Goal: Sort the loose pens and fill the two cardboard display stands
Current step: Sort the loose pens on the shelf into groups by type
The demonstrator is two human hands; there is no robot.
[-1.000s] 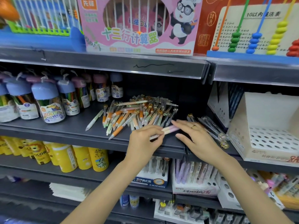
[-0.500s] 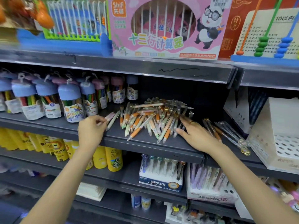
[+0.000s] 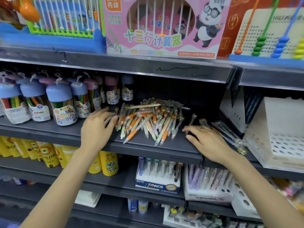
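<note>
Bright even light, soft blur, bowed wide-angle edges

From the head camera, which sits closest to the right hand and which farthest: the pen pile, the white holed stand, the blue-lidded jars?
Measured from the right hand:
1. Pen pile, just to its left on the same shelf.
2. White holed stand, to its right.
3. Blue-lidded jars, far left, beyond the left hand.

Loose pens (image 3: 148, 124) — orange, green, pink — heaped mid-shelf; empty white perforated stand (image 3: 279, 137) at right.

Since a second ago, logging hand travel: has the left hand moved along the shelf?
Yes. The left hand went from the pen pile's right side to its left edge, toward the blue-capped jars.
</note>
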